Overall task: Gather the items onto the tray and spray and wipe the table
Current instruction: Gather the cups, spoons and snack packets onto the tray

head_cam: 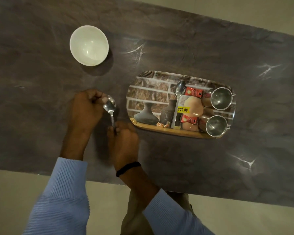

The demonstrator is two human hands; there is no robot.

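A white bowl [89, 45] stands on the dark marbled table [176, 158], well to the left of the tray [148, 92], and I see nothing in it. The tray, printed with a brick wall and pots, carries a tray spoon [178, 95] lying lengthwise near its middle. Beside that are two red sachets, the far sachet [193, 93] and the near sachet [188, 119]. At the right end are two steel cups, the far cup [221, 98] and the near cup [216, 125], both showing bare metal inside. A yellow price sticker [183, 109] sits between the sachets.

Both hands are on a loose spoon [109, 108], just left of the tray and over the table. The left hand [87, 109] is curled, its thumb and fingertips pinching the spoon's bowl end. The right hand [123, 139], with a black band [128, 168] at the wrist, has its fingers closed around the end of the handle. The spoon runs between the two hands. I cannot tell whether it touches the table. It is near the tray's left rim but not over it.
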